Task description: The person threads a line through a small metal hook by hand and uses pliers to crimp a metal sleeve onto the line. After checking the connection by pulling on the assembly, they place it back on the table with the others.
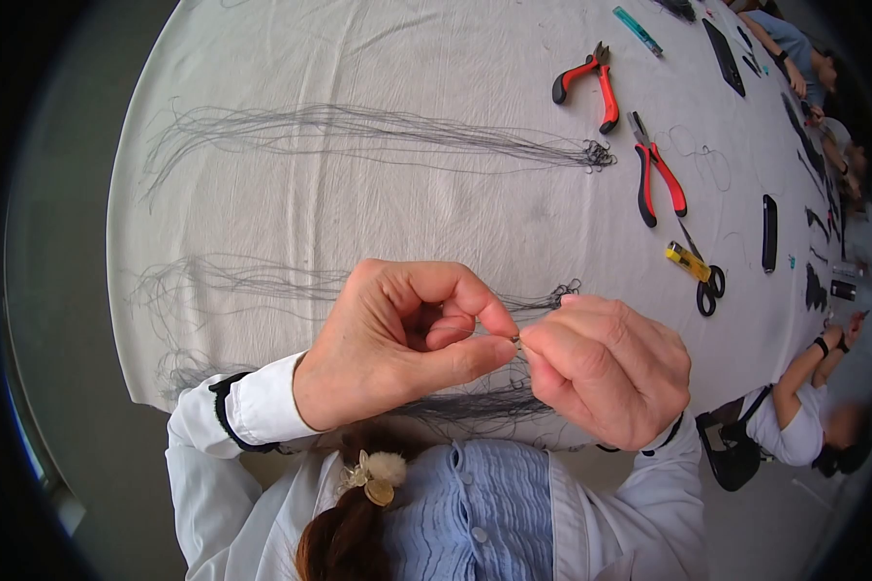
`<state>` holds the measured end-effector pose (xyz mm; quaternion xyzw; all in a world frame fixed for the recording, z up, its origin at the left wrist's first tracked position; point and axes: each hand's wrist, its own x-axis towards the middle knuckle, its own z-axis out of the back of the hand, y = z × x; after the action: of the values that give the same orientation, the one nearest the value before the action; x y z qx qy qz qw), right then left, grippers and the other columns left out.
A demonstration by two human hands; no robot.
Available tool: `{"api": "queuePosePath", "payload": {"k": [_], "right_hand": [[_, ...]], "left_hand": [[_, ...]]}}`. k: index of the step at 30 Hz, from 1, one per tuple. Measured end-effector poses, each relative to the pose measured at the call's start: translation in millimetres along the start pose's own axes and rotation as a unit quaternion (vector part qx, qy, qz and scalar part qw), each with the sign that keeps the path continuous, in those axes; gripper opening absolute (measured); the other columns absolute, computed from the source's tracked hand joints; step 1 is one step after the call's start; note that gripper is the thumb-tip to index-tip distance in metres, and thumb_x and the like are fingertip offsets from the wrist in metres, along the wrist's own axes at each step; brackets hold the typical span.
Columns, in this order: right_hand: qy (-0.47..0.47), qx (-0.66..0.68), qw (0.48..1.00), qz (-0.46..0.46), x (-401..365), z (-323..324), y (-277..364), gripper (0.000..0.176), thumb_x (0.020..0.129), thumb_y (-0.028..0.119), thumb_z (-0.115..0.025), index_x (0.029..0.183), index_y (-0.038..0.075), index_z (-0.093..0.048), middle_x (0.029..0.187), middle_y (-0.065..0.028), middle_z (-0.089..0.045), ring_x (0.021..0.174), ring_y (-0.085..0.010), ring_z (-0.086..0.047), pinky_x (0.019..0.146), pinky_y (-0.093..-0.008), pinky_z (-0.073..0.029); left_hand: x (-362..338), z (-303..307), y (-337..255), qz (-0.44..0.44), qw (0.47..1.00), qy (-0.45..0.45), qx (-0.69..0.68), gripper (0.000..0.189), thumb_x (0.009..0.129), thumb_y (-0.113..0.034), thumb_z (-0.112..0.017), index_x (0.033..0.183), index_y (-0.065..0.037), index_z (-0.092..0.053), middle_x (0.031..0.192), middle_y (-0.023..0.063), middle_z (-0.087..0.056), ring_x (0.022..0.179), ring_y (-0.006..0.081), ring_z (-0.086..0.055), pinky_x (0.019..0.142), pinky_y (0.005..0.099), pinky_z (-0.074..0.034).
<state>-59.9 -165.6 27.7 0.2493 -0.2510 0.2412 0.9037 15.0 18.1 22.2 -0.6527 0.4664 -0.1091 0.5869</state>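
Observation:
My left hand (pixel 407 334) and my right hand (pixel 606 368) meet over the near part of the table, fingertips almost touching. Thumb and forefinger of my left hand pinch a thin cord. My right hand, also closed in a pinch, grips a tiny piece (pixel 516 341) at the same spot; its kind is too small to make out. Beneath my hands lie a bundle of thin dark cords (pixel 567 290) with small loops at its right end and a denser dark bundle (pixel 494 402), both partly hidden. Farther off stretches another cord bundle (pixel 436 134), looped at its right end.
On the white tablecloth (pixel 455 213), to the right, lie red-handled cutters (pixel 608 102), long-nose pliers (pixel 646 155), scissors (pixel 714 282) and a yellow lighter (pixel 687 260). A teal lighter-like object (pixel 638 31) and a black phone (pixel 723 56) are farther back. Several people sit along the right edge.

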Motion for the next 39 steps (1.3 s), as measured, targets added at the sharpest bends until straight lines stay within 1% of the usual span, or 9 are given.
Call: {"api": "queuePosePath", "payload": {"k": [6, 8, 14, 21, 26, 30, 33, 35, 39], "right_hand": [[-0.005, -0.053, 0.996, 0.065, -1.2, -4.5, 0.6, 0.009, 0.068, 0.004, -0.064, 0.076, 0.001, -0.062, 0.068, -0.0055, -0.054, 0.062, -0.0155, -0.058, 0.052, -0.0235, -0.052], [-0.023, -0.168, 0.974, 0.153, -2.6, -8.3, 2.0, 0.003, 0.069, 0.005, -0.06, 0.072, 0.004, -0.06, 0.067, -0.0031, -0.053, 0.062, -0.0136, -0.057, 0.061, -0.0256, -0.053], [-0.08, -0.234, 0.935, 0.255, -10.1, -18.0, -2.5, 0.01, 0.069, 0.015, -0.053, 0.063, 0.01, -0.059, 0.061, 0.0016, -0.051, 0.059, -0.0102, -0.054, 0.07, -0.027, -0.052], [-0.096, -0.226, 0.927, 0.284, -8.9, -18.8, -4.0, 0.013, 0.067, 0.019, -0.051, 0.06, 0.011, -0.058, 0.059, 0.0022, -0.052, 0.059, -0.0099, -0.054, 0.068, -0.0254, -0.051], [-0.098, -0.222, 0.921, 0.305, -9.3, -19.9, -5.9, 0.014, 0.067, 0.02, -0.051, 0.06, 0.01, -0.058, 0.059, 0.0018, -0.052, 0.059, -0.0102, -0.054, 0.068, -0.0256, -0.052], [-0.091, -0.222, 0.92, 0.31, -8.2, -19.7, -6.1, 0.013, 0.067, 0.019, -0.051, 0.061, 0.01, -0.057, 0.059, 0.0018, -0.051, 0.059, -0.0106, -0.053, 0.068, -0.026, -0.052], [-0.088, -0.211, 0.929, 0.292, -9.7, -17.9, -3.0, 0.012, 0.068, 0.018, -0.052, 0.061, 0.011, -0.057, 0.06, 0.0016, -0.05, 0.059, -0.0109, -0.052, 0.069, -0.0269, -0.053], [-0.049, -0.199, 0.947, 0.247, -11.5, -14.1, 1.0, 0.009, 0.061, 0.012, -0.059, 0.07, 0.011, -0.059, 0.065, 0.0022, -0.05, 0.062, -0.0102, -0.054, 0.072, -0.028, -0.056], [-0.079, -0.169, 0.947, 0.26, -9.6, -16.5, -2.7, 0.006, 0.067, 0.016, -0.054, 0.064, 0.011, -0.057, 0.064, 0.0017, -0.05, 0.06, -0.0111, -0.051, 0.07, -0.029, -0.054]], "left_hand": [[1.1, -0.6, 5.0, -0.033, 0.999, -0.006, 0.001, 0.005, 0.08, -0.003, -0.065, 0.077, 0.0, -0.063, 0.059, -0.0085, -0.043, 0.055, -0.0003, -0.034, 0.049, 0.0179, -0.029], [1.7, -0.6, 3.2, 0.006, 1.0, 0.001, -0.014, 0.004, 0.078, -0.002, -0.063, 0.076, 0.001, -0.061, 0.061, -0.0055, -0.049, 0.055, 0.0006, -0.037, 0.052, 0.0183, -0.032], [1.5, -1.4, 9.7, 0.054, 0.994, 0.019, -0.091, 0.009, 0.08, -0.005, -0.062, 0.073, -0.001, -0.058, 0.061, -0.0054, -0.049, 0.052, 0.0005, -0.036, 0.044, 0.0192, -0.025], [-1.4, -1.9, 11.6, 0.085, 0.988, 0.022, -0.127, 0.011, 0.08, -0.008, -0.064, 0.072, -0.001, -0.06, 0.063, -0.0068, -0.05, 0.056, 0.0, -0.036, 0.048, 0.0185, -0.028], [-1.0, -5.1, 11.6, 0.073, 0.99, 0.013, -0.121, 0.011, 0.08, -0.006, -0.061, 0.071, -0.003, -0.056, 0.059, -0.0063, -0.046, 0.048, 0.0004, -0.033, 0.041, 0.0195, -0.024], [-1.4, -5.1, 14.0, 0.073, 0.989, 0.005, -0.126, 0.012, 0.08, -0.005, -0.061, 0.07, -0.003, -0.055, 0.058, -0.0069, -0.044, 0.051, 0.0006, -0.034, 0.044, 0.0192, -0.026], [-2.0, -6.4, 17.4, 0.018, 0.996, -0.001, -0.082, 0.012, 0.079, -0.003, -0.062, 0.069, -0.003, -0.055, 0.059, -0.0075, -0.043, 0.054, 0.0008, -0.034, 0.048, 0.0189, -0.028], [-3.7, -7.3, 13.0, 0.018, 0.998, -0.006, -0.057, 0.012, 0.078, -0.002, -0.062, 0.069, -0.002, -0.055, 0.059, -0.0077, -0.043, 0.056, 0.001, -0.034, 0.052, 0.0191, -0.03], [-5.9, -8.5, 12.7, 0.011, 0.998, -0.004, -0.059, 0.011, 0.078, -0.001, -0.062, 0.069, -0.002, -0.055, 0.06, -0.0076, -0.043, 0.056, 0.0011, -0.035, 0.051, 0.0192, -0.03]]}}
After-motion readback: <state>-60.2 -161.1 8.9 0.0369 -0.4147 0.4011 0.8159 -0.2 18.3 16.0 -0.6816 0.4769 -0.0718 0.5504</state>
